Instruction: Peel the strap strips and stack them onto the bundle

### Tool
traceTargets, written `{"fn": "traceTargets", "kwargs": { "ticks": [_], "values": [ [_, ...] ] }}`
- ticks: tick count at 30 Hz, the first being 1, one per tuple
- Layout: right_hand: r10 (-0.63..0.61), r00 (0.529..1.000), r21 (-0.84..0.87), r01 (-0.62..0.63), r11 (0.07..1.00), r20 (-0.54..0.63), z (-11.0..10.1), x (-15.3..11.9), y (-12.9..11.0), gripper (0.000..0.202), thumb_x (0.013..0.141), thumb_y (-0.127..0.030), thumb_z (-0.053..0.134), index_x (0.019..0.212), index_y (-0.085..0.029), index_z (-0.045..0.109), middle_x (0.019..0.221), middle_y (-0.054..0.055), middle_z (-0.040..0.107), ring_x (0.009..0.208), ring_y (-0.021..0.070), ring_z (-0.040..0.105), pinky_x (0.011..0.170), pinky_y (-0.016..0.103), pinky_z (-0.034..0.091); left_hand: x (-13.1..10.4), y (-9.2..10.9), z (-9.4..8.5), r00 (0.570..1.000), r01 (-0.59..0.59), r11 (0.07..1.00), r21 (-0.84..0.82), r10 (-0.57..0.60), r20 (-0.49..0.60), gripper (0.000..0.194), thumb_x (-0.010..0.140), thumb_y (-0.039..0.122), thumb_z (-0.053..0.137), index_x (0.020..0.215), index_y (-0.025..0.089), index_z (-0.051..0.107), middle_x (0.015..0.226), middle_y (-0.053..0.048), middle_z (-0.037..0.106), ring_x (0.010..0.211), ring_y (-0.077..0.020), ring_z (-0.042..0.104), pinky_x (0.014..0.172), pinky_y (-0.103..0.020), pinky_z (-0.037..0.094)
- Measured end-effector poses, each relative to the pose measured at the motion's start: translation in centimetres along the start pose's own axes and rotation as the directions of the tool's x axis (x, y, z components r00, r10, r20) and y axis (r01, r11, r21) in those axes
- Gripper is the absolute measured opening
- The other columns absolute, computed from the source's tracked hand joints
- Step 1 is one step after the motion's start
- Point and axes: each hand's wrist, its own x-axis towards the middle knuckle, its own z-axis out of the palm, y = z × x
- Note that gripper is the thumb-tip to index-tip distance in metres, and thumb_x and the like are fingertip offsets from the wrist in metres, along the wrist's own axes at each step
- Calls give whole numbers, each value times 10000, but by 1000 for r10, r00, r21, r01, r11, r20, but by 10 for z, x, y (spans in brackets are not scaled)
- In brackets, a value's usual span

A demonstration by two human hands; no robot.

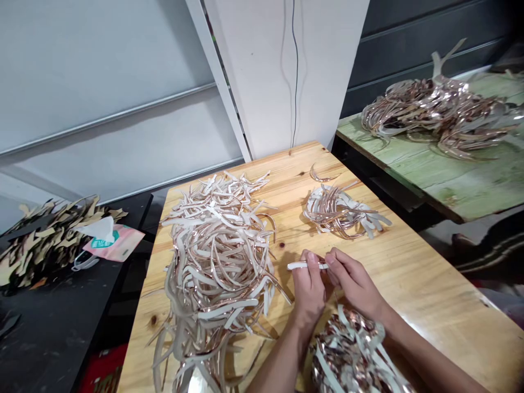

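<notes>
A thin strip, white on its visible face (298, 266), is pinched between my two hands above the wooden table. My left hand (308, 284) is closed on it, thumb on top, and the strip's end sticks out to the left. Close beside it, my right hand (352, 281) grips the same strip's other part, with fingers curled under. Below my wrists, a heap of shiny copper and white strips (347, 355) lies near the table's front edge. Ahead of my hands sits a smaller bunch of strips (333, 210). To the left spreads a large tangled pile of strips (221, 256).
The wooden table (413, 273) stands against a white wall panel (278, 82). On a black table (73, 322) at left lie a pink tissue pack (123, 244) and beige scraps (53, 234). A green table (462, 185) at right carries another pile of shiny strips (442, 112).
</notes>
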Motion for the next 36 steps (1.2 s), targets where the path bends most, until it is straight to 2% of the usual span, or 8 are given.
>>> {"fn": "traceTargets", "kwargs": {
  "ticks": [5, 13, 16, 20, 24, 27, 31, 36],
  "values": [
    [155, 988, 342, -145, 928, -1, -4, 2, -3, 424, 1018, -500, 575, 714, -218, 486, 581, -54, 406, 530, 119, 330, 523, 262, 297, 0, 2, -2, 995, 100, 991, -89, -99, 16, 510, 1021, 636, 397, 863, 192, 590, 788, -42, 637, 756, -170, 608, 739, -295, 486],
    [388, 918, 774, -307, 555, 86, -15, 13, -15, 461, 808, -348, 819, 618, -206, 423, 531, -89, 274, 471, 80, 172, 421, 210, 223, -1, 7, 2, 999, 43, 987, -157, -43, 9, 479, 1047, 577, 373, 894, 207, 637, 861, -112, 718, 840, -231, 672, 823, -373, 504],
    [407, 909, 815, -303, 494, 91, -14, 14, -15, 454, 810, -410, 801, 651, -220, 421, 559, -85, 289, 468, 87, 240, 427, 214, 286, -1, 5, 2, 997, 71, 981, -179, -75, -15, 486, 1046, 586, 373, 904, 199, 631, 858, -97, 716, 817, -212, 665, 815, -348, 502],
    [361, 932, 658, -272, 702, -1, -6, 9, -12, 488, 829, -709, 662, 776, -252, 501, 603, -53, 404, 522, 148, 411, 436, 251, 335, -4, 1, 3, 994, 69, 965, -251, -87, -63, 506, 1039, 618, 360, 924, 192, 607, 851, -68, 676, 835, -188, 644, 841, -318, 505],
    [118, 988, 98, -108, 989, -98, 0, 4, -9, 404, 875, -560, 734, 772, -229, 525, 637, -44, 477, 574, 140, 433, 527, 264, 360, -7, 3, 3, 984, 110, 938, -330, -149, -94, 495, 994, 656, 453, 950, 188, 605, 933, -80, 651, 868, -187, 617, 819, -302, 509],
    [-3, 999, -149, -4, 989, -49, -1, 1, -8, 377, 1016, -498, 538, 758, -223, 520, 641, -29, 493, 591, 148, 452, 573, 280, 372, -6, 4, 1, 992, 77, 935, -345, -106, -66, 456, 1017, 621, 430, 927, 199, 578, 904, -60, 609, 823, -172, 576, 779, -295, 495],
    [-125, 992, -309, 118, 944, -1, -1, -2, -6, 316, 1023, -391, 494, 752, -235, 453, 647, -28, 507, 587, 154, 470, 590, 289, 369, -4, 3, -2, 993, 48, 987, -155, -31, 112, 347, 1035, 505, 483, 847, 215, 514, 781, -10, 503, 730, -156, 483, 700, -289, 438],
    [-77, 994, -197, 61, 979, -76, 3, -4, -10, 344, 1043, -412, 478, 750, -232, 479, 655, -28, 497, 599, 153, 472, 602, 290, 373, -2, -2, 0, 996, 58, 997, -51, -55, 63, 383, 1066, 497, 387, 839, 214, 508, 757, -9, 500, 706, -159, 476, 691, -304, 420]
  ]
}}
